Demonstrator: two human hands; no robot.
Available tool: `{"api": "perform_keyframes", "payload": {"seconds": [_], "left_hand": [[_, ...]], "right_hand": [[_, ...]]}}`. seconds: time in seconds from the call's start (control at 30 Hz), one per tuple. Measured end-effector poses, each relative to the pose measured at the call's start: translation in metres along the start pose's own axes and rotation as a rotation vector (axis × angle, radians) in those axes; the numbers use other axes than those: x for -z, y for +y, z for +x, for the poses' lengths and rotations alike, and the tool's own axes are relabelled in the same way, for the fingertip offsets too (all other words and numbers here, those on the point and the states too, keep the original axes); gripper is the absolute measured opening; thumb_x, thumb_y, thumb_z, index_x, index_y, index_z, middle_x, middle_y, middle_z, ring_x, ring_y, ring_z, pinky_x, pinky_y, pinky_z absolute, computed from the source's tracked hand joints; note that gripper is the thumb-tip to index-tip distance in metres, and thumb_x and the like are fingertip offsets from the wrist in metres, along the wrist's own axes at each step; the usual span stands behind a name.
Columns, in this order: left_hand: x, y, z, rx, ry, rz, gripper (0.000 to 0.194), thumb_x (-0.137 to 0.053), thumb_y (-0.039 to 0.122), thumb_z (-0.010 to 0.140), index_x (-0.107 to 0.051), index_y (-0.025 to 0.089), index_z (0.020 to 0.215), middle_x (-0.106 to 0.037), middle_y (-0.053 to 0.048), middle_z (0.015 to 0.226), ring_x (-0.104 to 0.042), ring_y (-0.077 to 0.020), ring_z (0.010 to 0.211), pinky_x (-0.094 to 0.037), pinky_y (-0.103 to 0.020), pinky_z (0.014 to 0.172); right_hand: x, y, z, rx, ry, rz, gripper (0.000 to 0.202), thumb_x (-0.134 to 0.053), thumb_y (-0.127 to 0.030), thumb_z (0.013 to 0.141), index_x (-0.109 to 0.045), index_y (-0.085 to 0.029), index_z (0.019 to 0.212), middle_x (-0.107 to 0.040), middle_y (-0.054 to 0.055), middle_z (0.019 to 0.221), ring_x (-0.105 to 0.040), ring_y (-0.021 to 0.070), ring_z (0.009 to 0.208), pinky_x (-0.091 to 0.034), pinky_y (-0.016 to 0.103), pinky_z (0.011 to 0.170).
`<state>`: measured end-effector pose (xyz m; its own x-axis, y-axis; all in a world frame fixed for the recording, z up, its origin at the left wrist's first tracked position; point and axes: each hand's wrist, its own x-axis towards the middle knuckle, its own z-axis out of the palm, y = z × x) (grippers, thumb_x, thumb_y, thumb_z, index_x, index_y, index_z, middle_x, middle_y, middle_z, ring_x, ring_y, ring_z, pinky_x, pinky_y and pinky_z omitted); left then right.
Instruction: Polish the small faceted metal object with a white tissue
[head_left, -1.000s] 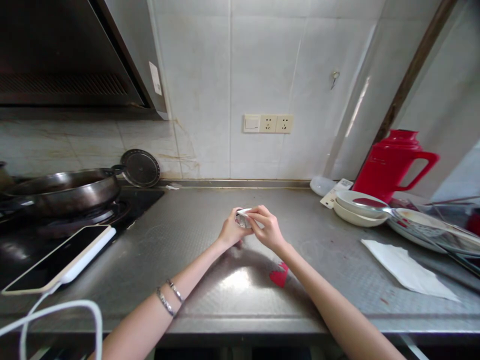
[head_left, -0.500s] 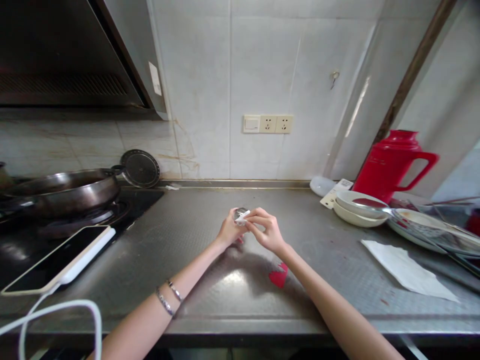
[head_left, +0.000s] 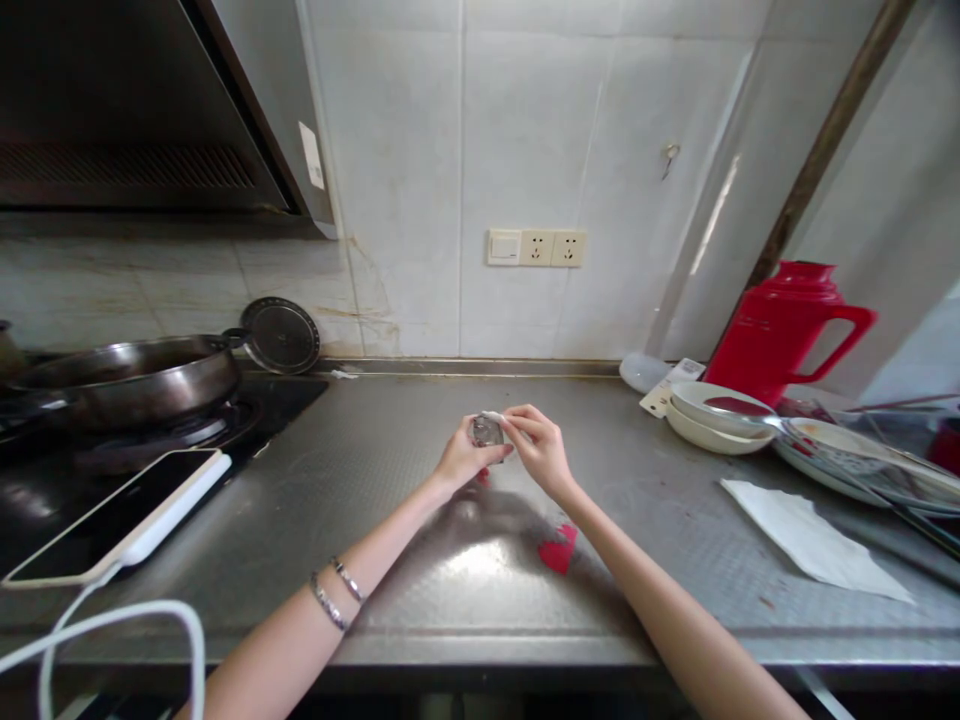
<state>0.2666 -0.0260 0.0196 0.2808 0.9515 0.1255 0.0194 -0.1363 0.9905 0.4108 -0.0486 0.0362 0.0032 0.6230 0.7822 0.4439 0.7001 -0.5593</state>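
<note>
Kitchen; stove (head_left: 52, 490), range hood (head_left: 135, 110), pan (head_left: 161, 388), stacked bowls (head_left: 716, 432)

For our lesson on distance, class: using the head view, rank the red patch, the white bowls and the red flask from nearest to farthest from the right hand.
Nearest to the right hand first:
1. Red patch: on the counter, below the hand in the picture.
2. White bowls: stacked, to the right.
3. Red flask: farther right, behind the bowls.

pan (head_left: 157, 392) on stove (head_left: 289, 402); phone (head_left: 112, 515) with white cable (head_left: 197, 660); red thermos (head_left: 776, 335) behind stacked bowls (head_left: 712, 431)
</note>
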Motion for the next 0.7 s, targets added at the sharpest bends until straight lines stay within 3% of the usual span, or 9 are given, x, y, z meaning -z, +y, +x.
{"api": "perform_keyframes", "payload": {"seconds": [0.37, 0.7], "left_hand": [[0.003, 0.013, -0.006, 0.077, 0.048, -0.066, 0.061, -0.079, 0.037, 0.062, -0.047, 0.017, 0.110, -0.057, 0.003, 0.073, -0.049, -0.0053, 0.041, -0.043, -0.018, 0.036], [0.005, 0.011, -0.003, 0.066, 0.039, -0.036, 0.061, -0.079, 0.044, 0.062, -0.047, 0.018, 0.106, -0.055, 0.002, 0.076, -0.048, -0.0047, 0.041, -0.044, -0.019, 0.035]], "right_hand": [[-0.001, -0.006, -0.005, 0.041, -0.052, 0.060, 0.023, -0.056, -0.034, 0.088, -0.076, -0.024, 0.084, -0.066, 0.006, 0.081, -0.062, 0.0178, 0.075, -0.049, 0.029, 0.068], [0.003, -0.005, -0.002, -0.147, -0.092, 0.148, 0.027, -0.060, -0.035, 0.084, -0.071, -0.019, 0.065, -0.065, 0.004, 0.072, -0.060, 0.0163, 0.069, -0.045, 0.027, 0.064]]}}
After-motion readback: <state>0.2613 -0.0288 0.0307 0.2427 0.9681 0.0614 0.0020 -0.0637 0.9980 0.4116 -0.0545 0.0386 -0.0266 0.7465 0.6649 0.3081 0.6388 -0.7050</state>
